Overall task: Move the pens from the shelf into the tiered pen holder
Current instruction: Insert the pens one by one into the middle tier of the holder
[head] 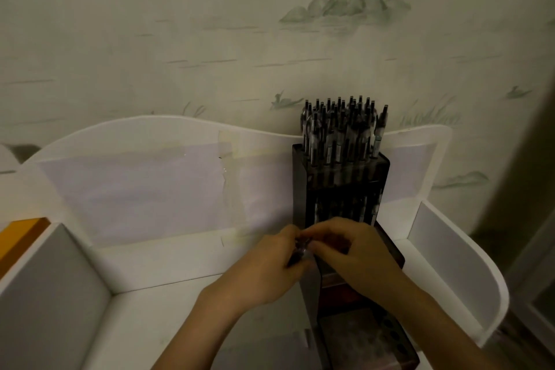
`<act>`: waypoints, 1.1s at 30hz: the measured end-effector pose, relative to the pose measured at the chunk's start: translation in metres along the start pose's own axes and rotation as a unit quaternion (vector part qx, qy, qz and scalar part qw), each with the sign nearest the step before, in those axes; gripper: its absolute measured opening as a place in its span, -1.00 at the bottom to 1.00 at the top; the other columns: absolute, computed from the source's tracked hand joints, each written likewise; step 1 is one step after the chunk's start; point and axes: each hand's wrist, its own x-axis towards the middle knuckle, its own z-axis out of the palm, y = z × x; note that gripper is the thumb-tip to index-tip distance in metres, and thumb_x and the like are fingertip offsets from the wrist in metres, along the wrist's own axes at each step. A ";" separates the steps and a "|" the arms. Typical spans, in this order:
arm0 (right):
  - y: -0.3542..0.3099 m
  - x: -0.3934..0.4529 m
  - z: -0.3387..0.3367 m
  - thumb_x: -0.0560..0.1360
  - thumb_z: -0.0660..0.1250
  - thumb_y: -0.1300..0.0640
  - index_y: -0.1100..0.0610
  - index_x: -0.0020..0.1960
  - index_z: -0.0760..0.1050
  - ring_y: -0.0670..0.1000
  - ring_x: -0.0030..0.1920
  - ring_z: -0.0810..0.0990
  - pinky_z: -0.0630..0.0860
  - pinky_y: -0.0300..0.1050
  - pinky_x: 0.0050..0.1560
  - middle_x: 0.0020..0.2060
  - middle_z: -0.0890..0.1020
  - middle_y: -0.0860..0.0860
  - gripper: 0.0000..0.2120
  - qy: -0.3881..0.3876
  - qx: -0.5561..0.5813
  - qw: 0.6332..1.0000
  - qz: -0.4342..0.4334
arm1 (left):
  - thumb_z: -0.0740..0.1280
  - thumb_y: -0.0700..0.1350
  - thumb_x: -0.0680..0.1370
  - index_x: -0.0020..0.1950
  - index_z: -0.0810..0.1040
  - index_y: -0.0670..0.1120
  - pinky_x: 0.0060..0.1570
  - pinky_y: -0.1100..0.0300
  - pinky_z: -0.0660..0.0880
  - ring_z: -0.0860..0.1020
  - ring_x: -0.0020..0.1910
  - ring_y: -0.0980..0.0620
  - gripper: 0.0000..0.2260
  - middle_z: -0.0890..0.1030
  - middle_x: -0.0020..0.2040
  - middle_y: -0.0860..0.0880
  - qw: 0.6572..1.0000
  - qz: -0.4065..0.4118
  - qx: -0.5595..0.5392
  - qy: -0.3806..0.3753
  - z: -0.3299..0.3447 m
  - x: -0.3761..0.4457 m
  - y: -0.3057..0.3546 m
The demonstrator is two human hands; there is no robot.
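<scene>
Pens point(342, 132), dark-capped with clear barrels, stand upright and tightly packed in the top tier of the dark tiered pen holder point(303, 189), which I see standing on the white shelf point(144, 264) against its wavy white back panel. In front of the holder's middle tier my left hand point(267, 267) and right hand point(354, 252) meet fingertip to fingertip, both with fingers curled, pinching a small dark bundle of pens point(300, 246) between them. The bundle is blurred, so I cannot count what is in it.
</scene>
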 end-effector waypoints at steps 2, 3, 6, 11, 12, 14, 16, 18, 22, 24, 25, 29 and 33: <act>0.002 0.000 0.002 0.47 0.43 0.21 -0.02 -0.01 0.67 -0.14 -0.06 0.65 0.57 -0.26 0.00 -0.12 0.68 -0.14 -0.83 -0.002 0.010 1.000 0.000 | 0.33 0.07 0.56 0.13 0.43 0.06 -0.12 0.21 0.53 0.52 -0.14 0.20 -0.80 0.54 -0.09 0.12 1.000 -0.005 -0.005 -0.003 -0.001 -0.002 -0.002; 0.003 0.000 0.003 0.47 0.44 0.21 -0.01 -0.02 0.67 -0.12 -0.06 0.65 0.58 -0.24 0.00 -0.13 0.68 -0.12 -0.84 -0.004 0.018 1.000 0.004 | 0.33 0.07 0.56 0.11 0.42 0.08 -0.15 0.25 0.50 0.50 -0.16 0.21 -0.81 0.51 -0.11 0.14 1.000 -0.005 -0.004 -0.005 -0.002 -0.003 -0.003; 0.003 0.001 0.003 0.48 0.43 0.21 0.02 -0.05 0.67 -0.10 -0.08 0.65 0.58 -0.18 0.01 -0.15 0.67 -0.12 -0.88 -0.015 0.020 0.999 0.020 | 0.33 0.08 0.56 0.07 0.44 0.11 -0.15 0.22 0.51 0.52 -0.19 0.21 -0.85 0.53 -0.15 0.14 1.000 -0.010 -0.011 -0.019 -0.002 -0.005 -0.003; -0.002 0.003 -0.007 0.49 0.40 0.21 0.03 -0.07 0.65 -0.11 -0.09 0.64 0.56 -0.23 -0.01 -0.17 0.65 -0.12 -0.90 -0.037 0.006 0.999 0.025 | 0.30 0.04 0.58 0.08 0.49 0.02 -0.24 0.11 0.60 0.60 -0.34 0.14 -0.86 0.64 -0.20 0.01 0.994 -0.033 -0.100 -0.039 -0.002 -0.009 0.004; -0.004 0.004 -0.009 0.50 0.40 0.19 0.01 -0.07 0.64 -0.12 -0.09 0.64 0.55 -0.26 -0.02 -0.16 0.65 -0.13 -0.90 -0.033 0.002 0.999 0.028 | 0.29 0.04 0.59 0.07 0.49 0.00 -0.28 0.13 0.60 0.60 -0.37 0.11 -0.86 0.64 -0.21 -0.02 0.992 -0.035 -0.117 -0.038 -0.003 -0.010 0.006; -0.006 0.005 -0.016 0.49 0.41 0.18 0.00 -0.07 0.64 -0.16 -0.10 0.64 0.53 -0.32 -0.05 -0.16 0.66 -0.14 -0.91 -0.016 0.002 0.999 0.040 | 0.28 0.03 0.60 0.07 0.49 -0.04 -0.32 0.13 0.60 0.61 -0.40 0.05 -0.83 0.65 -0.24 -0.05 0.989 -0.037 -0.142 -0.034 -0.005 -0.010 0.009; -0.010 0.006 -0.023 0.49 0.41 0.19 0.01 -0.08 0.64 -0.16 -0.14 0.65 0.52 -0.34 -0.09 -0.19 0.68 -0.14 -0.91 -0.003 0.020 0.998 0.054 | 0.26 0.03 0.61 0.09 0.51 -0.08 -0.33 0.09 0.61 0.61 -0.41 0.00 -0.80 0.65 -0.25 -0.08 0.986 -0.041 -0.160 -0.031 -0.008 -0.011 0.011; -0.013 0.007 -0.026 0.49 0.40 0.21 0.04 -0.09 0.64 -0.12 -0.17 0.66 0.54 -0.31 -0.11 -0.21 0.70 -0.11 -0.91 0.003 0.048 0.997 0.067 | 0.25 0.03 0.62 0.06 0.52 -0.11 -0.34 0.07 0.61 0.62 -0.41 -0.05 -0.79 0.65 -0.27 -0.10 0.985 -0.040 -0.169 -0.027 -0.011 -0.011 0.015; -0.020 0.009 -0.031 0.53 0.32 0.29 0.22 -0.04 0.62 0.05 -0.10 0.70 0.63 -0.13 -0.05 -0.16 0.71 0.07 -0.90 0.032 0.141 0.986 0.085 | 0.20 0.05 0.62 0.00 0.51 -0.13 -0.33 0.01 0.63 0.64 -0.40 -0.11 -0.74 0.65 -0.29 -0.12 0.983 -0.048 -0.177 -0.018 -0.019 -0.012 0.017; -0.025 0.010 -0.043 0.54 0.28 0.33 0.30 -0.03 0.58 0.14 -0.06 0.70 0.65 -0.02 -0.06 -0.14 0.71 0.16 -0.90 0.084 0.217 0.968 0.093 | 0.18 0.06 0.63 -0.01 0.51 -0.13 -0.32 -0.01 0.63 0.65 -0.38 -0.15 -0.73 0.66 -0.26 -0.15 0.981 -0.067 -0.182 -0.017 -0.024 -0.014 0.013; -0.028 0.011 -0.051 0.53 0.27 0.34 0.31 -0.04 0.56 0.17 -0.05 0.70 0.66 0.01 -0.06 -0.14 0.70 0.19 -0.90 0.111 0.245 0.959 0.090 | 0.18 0.06 0.63 -0.01 0.50 -0.12 -0.33 -0.01 0.62 0.65 -0.37 -0.17 -0.73 0.66 -0.25 -0.16 0.979 -0.078 -0.189 -0.017 -0.027 -0.016 0.010; -0.039 0.012 -0.069 0.52 0.27 0.36 0.30 -0.08 0.56 0.16 -0.11 0.71 0.66 0.04 -0.08 -0.18 0.70 0.21 -0.91 0.187 0.245 0.950 0.044 | 0.16 0.07 0.64 -0.02 0.51 -0.05 -0.40 0.09 0.57 0.62 -0.45 -0.10 -0.76 0.65 -0.28 -0.12 0.983 -0.083 -0.161 -0.011 -0.032 -0.018 -0.002; -0.046 0.014 -0.068 0.50 0.37 0.29 0.13 -0.09 0.61 0.02 -0.17 0.71 0.65 -0.07 -0.05 -0.22 0.72 0.04 -0.91 0.218 0.082 0.972 -0.016 | 0.15 0.07 0.64 -0.06 0.53 -0.02 -0.44 0.18 0.48 0.48 -0.56 0.10 -0.75 0.55 -0.41 -0.04 0.994 -0.052 -0.101 0.009 -0.031 -0.016 -0.008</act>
